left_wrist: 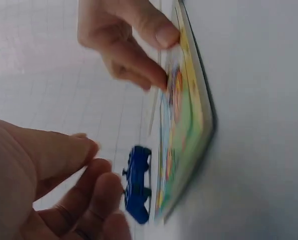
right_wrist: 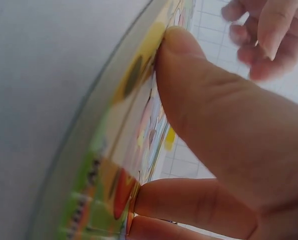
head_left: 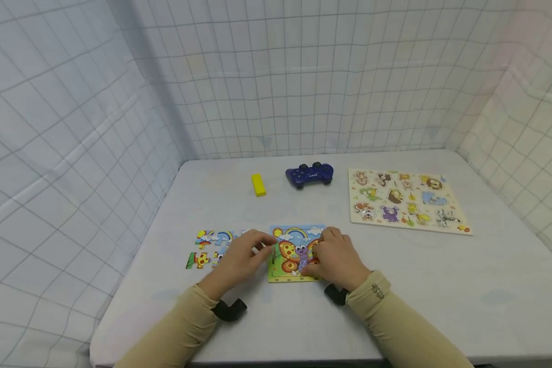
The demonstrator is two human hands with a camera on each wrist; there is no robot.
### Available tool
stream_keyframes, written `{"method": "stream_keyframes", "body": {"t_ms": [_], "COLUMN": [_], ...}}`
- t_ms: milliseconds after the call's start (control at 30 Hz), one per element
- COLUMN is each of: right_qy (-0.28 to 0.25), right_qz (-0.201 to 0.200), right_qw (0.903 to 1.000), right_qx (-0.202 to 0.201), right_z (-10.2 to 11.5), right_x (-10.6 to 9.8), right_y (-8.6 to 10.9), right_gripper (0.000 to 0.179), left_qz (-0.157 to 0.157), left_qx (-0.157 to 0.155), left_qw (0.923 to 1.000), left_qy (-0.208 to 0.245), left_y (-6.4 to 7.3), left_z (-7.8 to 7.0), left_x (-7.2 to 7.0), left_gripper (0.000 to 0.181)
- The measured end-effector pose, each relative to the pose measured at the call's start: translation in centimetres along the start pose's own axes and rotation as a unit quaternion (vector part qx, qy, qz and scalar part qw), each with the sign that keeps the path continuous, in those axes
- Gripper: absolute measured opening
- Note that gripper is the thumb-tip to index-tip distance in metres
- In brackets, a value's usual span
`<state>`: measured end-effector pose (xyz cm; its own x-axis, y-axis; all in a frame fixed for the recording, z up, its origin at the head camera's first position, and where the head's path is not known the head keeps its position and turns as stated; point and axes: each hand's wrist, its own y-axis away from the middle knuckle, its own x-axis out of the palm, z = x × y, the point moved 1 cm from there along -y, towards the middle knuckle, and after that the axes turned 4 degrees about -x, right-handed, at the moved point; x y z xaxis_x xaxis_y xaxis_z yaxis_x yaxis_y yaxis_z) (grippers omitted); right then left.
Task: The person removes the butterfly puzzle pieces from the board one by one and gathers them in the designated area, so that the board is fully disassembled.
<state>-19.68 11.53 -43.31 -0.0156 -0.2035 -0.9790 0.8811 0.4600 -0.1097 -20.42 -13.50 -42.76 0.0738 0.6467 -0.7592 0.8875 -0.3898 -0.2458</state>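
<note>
Desk, plain white, carries flat rectangular butterfly puzzle board front-centre, likely for easy reach. Right hand rests thumb and fingertips on it, probably steadying; left hand loosely curled, apparently empty, beside multicoloured loose puzzle pieces.

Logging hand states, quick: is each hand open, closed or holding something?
Left hand: open, loosely curled, nothing visibly held.
Right hand: open, touching the butterfly puzzle.

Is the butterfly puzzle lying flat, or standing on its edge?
Flat: the butterfly puzzle faces up in the head view, and the left wrist view shows it along the table.
</note>
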Motion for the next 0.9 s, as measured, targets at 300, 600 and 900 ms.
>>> {"method": "stream_keyframes", "body": {"t_ms": [300, 600, 900], "right_qy": [-0.022, -0.103, -0.191], "right_qz": [-0.042, -0.008, 0.105], "right_qw": [0.9986, 0.9946, 0.9761], "right_qx": [-0.021, -0.007, -0.002], "right_z": [-0.7, -3.9, -7.5], "right_x": [0.4, -0.4, -0.1], "right_y": [0.1, -0.7, -0.9], "right_gripper": [0.04, 0.057, 0.101], "left_qz": [0.13, 0.089, 0.083], "left_qx": [-0.034, -0.084, -0.088], "left_qw": [0.9908, 0.991, 0.9914], "left_qy": [-0.017, -0.055, -0.051], "left_y": [-4.7, -4.9, -4.8], "left_z": [-2.5, -2.1, -1.7], "left_x": [5.5, 6.8, 6.9], "left_gripper": [0.018, 0.011, 0.009]}}
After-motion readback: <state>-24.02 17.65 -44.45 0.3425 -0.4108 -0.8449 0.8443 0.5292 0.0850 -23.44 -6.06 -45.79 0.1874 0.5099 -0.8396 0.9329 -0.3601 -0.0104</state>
